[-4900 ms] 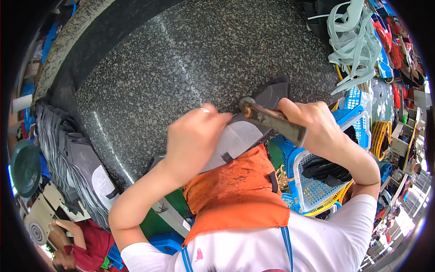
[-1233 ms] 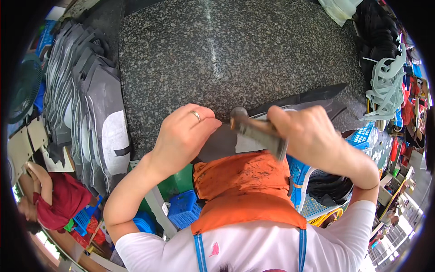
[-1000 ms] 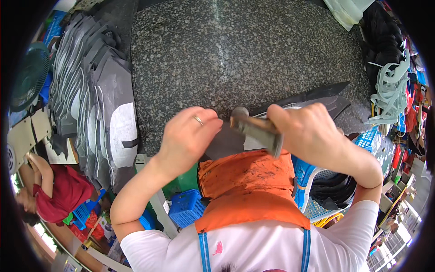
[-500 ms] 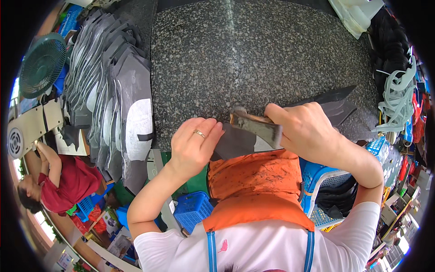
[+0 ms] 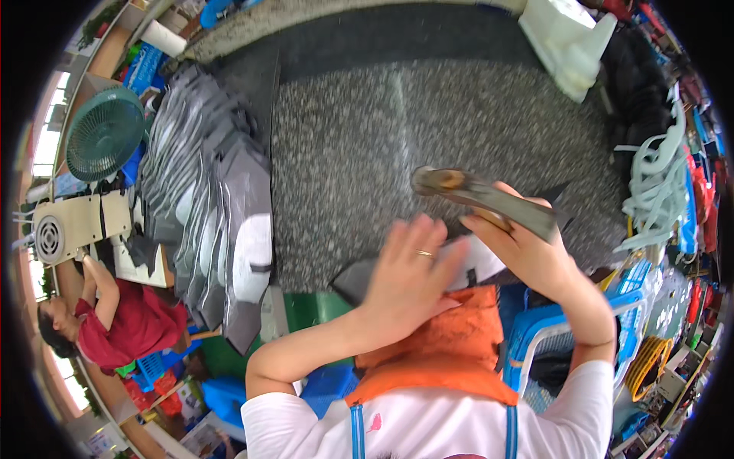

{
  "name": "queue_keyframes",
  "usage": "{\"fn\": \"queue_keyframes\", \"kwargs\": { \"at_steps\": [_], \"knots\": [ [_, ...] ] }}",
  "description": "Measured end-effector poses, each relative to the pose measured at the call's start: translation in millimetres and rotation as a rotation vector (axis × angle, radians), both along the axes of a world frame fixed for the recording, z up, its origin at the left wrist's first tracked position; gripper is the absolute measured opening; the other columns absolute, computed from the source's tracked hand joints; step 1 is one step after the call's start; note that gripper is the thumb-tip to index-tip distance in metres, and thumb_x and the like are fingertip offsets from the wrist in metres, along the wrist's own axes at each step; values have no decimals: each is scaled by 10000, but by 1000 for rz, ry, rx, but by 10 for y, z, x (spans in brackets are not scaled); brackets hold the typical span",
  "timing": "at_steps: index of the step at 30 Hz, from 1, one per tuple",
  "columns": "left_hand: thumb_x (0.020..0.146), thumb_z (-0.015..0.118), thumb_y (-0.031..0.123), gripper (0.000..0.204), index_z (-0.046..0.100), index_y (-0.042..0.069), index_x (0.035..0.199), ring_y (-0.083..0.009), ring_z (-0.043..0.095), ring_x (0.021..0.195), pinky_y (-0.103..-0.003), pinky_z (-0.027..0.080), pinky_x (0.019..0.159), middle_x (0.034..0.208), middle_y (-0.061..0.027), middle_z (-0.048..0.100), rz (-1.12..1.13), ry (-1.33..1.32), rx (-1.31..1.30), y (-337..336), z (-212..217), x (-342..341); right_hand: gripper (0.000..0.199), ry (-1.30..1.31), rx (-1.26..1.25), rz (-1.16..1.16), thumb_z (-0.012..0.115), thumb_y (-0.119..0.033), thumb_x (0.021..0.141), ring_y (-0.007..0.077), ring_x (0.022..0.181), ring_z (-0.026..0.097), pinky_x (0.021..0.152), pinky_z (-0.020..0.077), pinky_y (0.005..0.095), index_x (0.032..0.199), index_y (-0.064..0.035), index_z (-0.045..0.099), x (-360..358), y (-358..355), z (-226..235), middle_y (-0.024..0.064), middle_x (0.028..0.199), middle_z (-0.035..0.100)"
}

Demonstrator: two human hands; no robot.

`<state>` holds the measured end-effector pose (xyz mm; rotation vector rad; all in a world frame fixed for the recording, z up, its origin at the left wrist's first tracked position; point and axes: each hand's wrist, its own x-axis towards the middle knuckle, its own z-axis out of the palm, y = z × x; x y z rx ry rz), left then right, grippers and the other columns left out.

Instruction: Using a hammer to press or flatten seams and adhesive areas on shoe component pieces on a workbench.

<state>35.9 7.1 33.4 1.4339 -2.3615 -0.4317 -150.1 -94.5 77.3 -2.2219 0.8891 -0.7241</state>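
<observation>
My right hand (image 5: 527, 252) is closed round a hammer (image 5: 489, 195), gripping its wooden handle. The worn metal head is raised above the stone slab (image 5: 336, 183), its round face toward the left. My left hand (image 5: 417, 268), somewhat blurred, has its fingers spread over a dark grey sheet piece with a white patch (image 5: 483, 260) near the slab's front edge. Much of that piece is hidden by my hands. More dark grey material (image 5: 562, 203) lies beyond my right hand, mostly covered by it and the hammer.
Overlapping grey pieces with white patches (image 5: 248, 191) are piled along the slab's left side. Pale translucent strips (image 5: 657, 183) and a whitish plastic object (image 5: 566, 46) lie at the right. A blue basket (image 5: 527, 329) stands below. A co-worker (image 5: 126, 321) and a fan (image 5: 103, 134) are leftward.
The hammer has been lifted and turned, its head now higher and farther right. My left hand has moved right and toward me, fingers spreading, and the grey piece has shifted. The whole view has tilted.
</observation>
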Motion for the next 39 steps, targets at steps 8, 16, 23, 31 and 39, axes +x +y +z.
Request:
{"fn": "queue_keyframes", "kwargs": {
  "at_steps": [8, 16, 23, 31, 39],
  "knots": [
    [745, 764, 219, 567, 584, 170, 1281, -403, 483, 1264, -640, 349, 1037, 1393, -213, 494, 396, -241, -720, -2301, -220, 501, 137, -177, 385, -429, 645, -50, 891, 57, 686, 487, 622, 427, 229, 1020, -16, 615, -427, 131, -34, -15, 765, 543],
    [701, 819, 310, 805, 487, 22, 1374, -380, 458, 1213, -509, 379, 973, 1292, -185, 495, 960, -422, -288, -221, 125, 1183, 327, 128, 438, -336, 693, -135, 887, 146, 805, 584, 720, 481, 327, 1179, 1, 634, -365, 47, -278, 90, 892, 629],
    [810, 759, 260, 484, 600, -7, 1182, -340, 564, 930, -442, 418, 840, 990, -175, 591, 1040, -138, -285, 159, 33, 1829, 283, 96, 213, -39, 720, -266, 865, 346, 727, 691, 647, 549, 400, 1087, -94, 684, 399, 50, -396, 159, 838, 701],
    [825, 642, 58, 99, 597, -22, 789, -232, 499, 513, -372, 385, 588, 594, -131, 533, 779, 440, -11, -194, 25, 1336, 221, -265, -489, 246, 621, -143, 814, 362, 1089, 569, 944, 450, 450, 950, 9, 535, 1562, -456, -601, 173, 1117, 590],
    [865, 579, 0, 85, 599, -54, 802, -113, 491, 545, -309, 381, 523, 597, -103, 562, 748, 535, -120, -412, 83, 1263, 172, -202, -792, 58, 559, -112, 821, 328, 1040, 576, 959, 453, 429, 952, -7, 521, 1360, -360, -610, 169, 1096, 566]
  ]
}}
